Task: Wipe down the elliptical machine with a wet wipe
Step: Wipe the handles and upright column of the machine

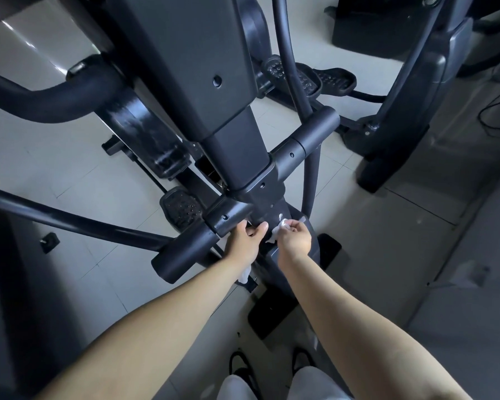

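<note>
- Pale trouser knees point(237, 385) and black shoes point(238, 368) fill the bottom centre of the frame. Both bare forearms reach up from there toward the middle.
- Just below centre, the left hand point(244, 243) has its fingers hooked under the crossbar point(228, 219) where it meets the column. The thumb lies against the dark housing beside it. No wipe shows in this hand.
- Immediately to its right, the right hand point(295, 238) pinches the wet wipe point(274, 233) between its fingertips. The wipe is a crumpled white wad touching the lower housing.
- The elliptical machine point(185, 67) takes up the centre, its column running from the top edge down to the hands. One studded pedal point(182, 209) sits left of the hands.
- The wipe looks light, limp and damp, so it will likely bunch. Flat fingers spread behind it should cover more surface than a pinch.
- The machine looks heavy and rigid, but its arms and pedals probably swing. The fixed crossbar seems the safer place to brace, and the smooth tubes may turn slippery once wet.
- A white scrap point(244, 275) shows under the left wrist; I cannot tell what it is.
</note>
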The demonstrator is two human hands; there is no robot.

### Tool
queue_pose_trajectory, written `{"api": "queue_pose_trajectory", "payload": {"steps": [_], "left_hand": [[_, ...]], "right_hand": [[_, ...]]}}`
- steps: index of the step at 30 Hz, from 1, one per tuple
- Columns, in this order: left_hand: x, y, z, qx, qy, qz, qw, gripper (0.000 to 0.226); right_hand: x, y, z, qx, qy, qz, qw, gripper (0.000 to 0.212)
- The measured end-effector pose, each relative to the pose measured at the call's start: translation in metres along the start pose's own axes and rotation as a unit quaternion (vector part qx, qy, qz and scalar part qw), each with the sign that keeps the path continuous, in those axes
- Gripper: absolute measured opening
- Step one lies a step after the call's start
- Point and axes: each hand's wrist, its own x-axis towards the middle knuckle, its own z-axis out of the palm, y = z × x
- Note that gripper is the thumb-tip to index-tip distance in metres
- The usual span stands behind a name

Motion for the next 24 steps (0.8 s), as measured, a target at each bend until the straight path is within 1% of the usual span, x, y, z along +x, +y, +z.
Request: {"api": "queue_pose_trajectory", "payload": {"steps": [1, 2, 5, 7, 8, 10, 12, 14, 17, 20, 22, 24], "left_hand": [[0.000, 0.000, 0.000, 0.007, 0.001, 0.003, 1.000, 0.033], [0.001, 0.000, -0.001, 0.012, 0.001, 0.009, 1.000, 0.033], [0.000, -0.001, -0.001, -0.014, -0.009, 0.024, 1.000, 0.034], [0.000, -0.003, 0.000, -0.028, -0.013, 0.018, 0.999, 0.033], [-0.001, -0.003, 0.000, -0.023, -0.012, 0.015, 1.000, 0.031], [0.000, -0.004, 0.001, 0.004, -0.003, 0.009, 1.000, 0.030], [0.000, -0.004, 0.002, 0.016, 0.003, 0.001, 1.000, 0.034], [0.001, -0.006, 0.002, 0.014, 0.000, 0.004, 1.000, 0.040], [0.004, -0.008, 0.001, 0.008, 0.002, 0.018, 1.000, 0.033], [0.007, -0.012, 0.001, -0.004, 0.008, 0.045, 0.999, 0.024], [0.007, -0.013, 0.001, -0.011, 0.002, 0.044, 0.999, 0.021], [0.008, -0.014, 0.000, -0.006, 0.000, 0.050, 0.999, 0.023]], "right_hand": [[-0.001, 0.003, 0.002, 0.037, 0.005, 0.007, 0.999, 0.012], [-0.005, -0.003, 0.005, 0.040, -0.006, -0.007, 0.999, 0.010], [-0.014, -0.024, 0.009, 0.010, -0.038, -0.089, 0.995, 0.011], [-0.014, -0.028, 0.012, -0.007, -0.030, -0.129, 0.991, 0.012], [-0.015, -0.024, 0.012, -0.008, -0.020, -0.136, 0.990, 0.012], [-0.015, -0.011, 0.011, -0.004, 0.005, -0.115, 0.993, 0.012], [-0.015, 0.000, 0.003, -0.009, 0.035, -0.066, 0.997, 0.010], [-0.017, 0.002, -0.003, -0.020, 0.040, -0.042, 0.998, 0.009], [-0.021, -0.012, 0.003, 0.004, 0.008, -0.066, 0.998, 0.010], [-0.029, -0.018, 0.010, 0.018, -0.028, -0.114, 0.993, 0.011], [-0.029, -0.008, 0.010, 0.007, -0.031, -0.136, 0.990, 0.018], [-0.026, 0.007, 0.007, -0.017, -0.034, -0.150, 0.988, 0.030]]}}
